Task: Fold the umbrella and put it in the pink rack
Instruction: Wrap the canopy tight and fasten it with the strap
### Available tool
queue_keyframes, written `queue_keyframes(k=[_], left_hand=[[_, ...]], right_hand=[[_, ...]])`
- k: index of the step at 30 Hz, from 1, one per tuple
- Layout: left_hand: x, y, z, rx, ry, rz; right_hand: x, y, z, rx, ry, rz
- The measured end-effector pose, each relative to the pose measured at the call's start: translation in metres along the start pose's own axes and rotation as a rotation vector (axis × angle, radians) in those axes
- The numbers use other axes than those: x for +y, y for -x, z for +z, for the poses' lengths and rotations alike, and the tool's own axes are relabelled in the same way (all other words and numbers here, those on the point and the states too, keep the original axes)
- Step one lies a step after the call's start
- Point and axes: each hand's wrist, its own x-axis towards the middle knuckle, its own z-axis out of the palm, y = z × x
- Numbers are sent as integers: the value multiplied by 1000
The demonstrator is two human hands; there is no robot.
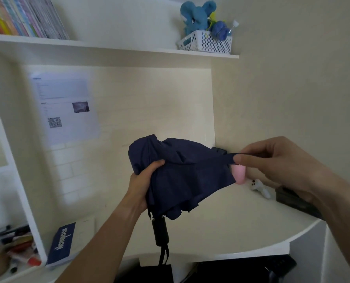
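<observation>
A blue notebook [62, 244] lay at the left on the table [221, 227]. The left hand [143, 180] gripped the bunched cloth of the dark blue umbrella [180, 176], held above the table with its black handle [159, 231] hanging down. The right hand [276, 162] pinched the umbrella's strap [228, 157]. A pink object [239, 174] showed just below these fingers.

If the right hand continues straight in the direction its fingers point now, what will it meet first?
The right hand points leftward along the strap it pinches, so it would probably first meet the bunched navy canopy of the umbrella. Depth is uncertain.
</observation>
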Motion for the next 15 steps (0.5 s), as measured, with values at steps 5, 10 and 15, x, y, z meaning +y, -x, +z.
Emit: queue_keyframes(k=[5, 10, 15], left_hand=[[0, 3, 1, 28, 28, 54], [-5, 9, 11, 33, 83, 118], [-6, 15, 21, 16, 120, 169]], right_hand=[[2, 11, -5, -137, 197, -135], [-1, 2, 30, -407, 134, 22], [21, -17, 86, -64, -107, -64]])
